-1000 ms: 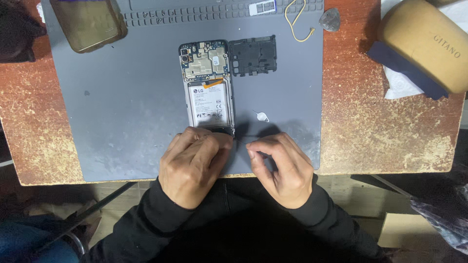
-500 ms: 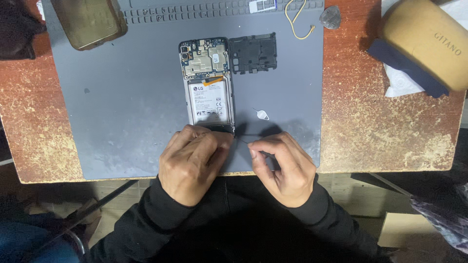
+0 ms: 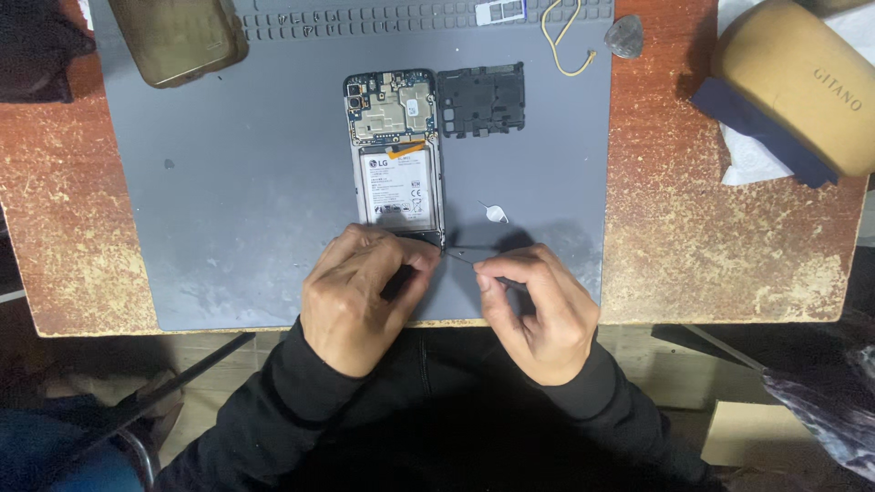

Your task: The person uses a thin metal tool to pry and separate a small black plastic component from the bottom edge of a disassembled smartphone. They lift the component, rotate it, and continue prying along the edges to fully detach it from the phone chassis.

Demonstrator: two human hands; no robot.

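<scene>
Pinching a thin metal tool, the right hand aims its tip at the lower right corner of the opened phone, while the left hand curls closed over the phone's bottom edge. Disassembly looks partway: the back is off, and a black inner cover lies just beside it on the grey mat. Battery and board remain seated.

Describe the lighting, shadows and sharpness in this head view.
Head view: even overhead light, sharp across the grey mat; soft shadows lie just beyond the left hand and right hand; a mild sheen shows on the opened phone; the lower corners fall dark.
</scene>
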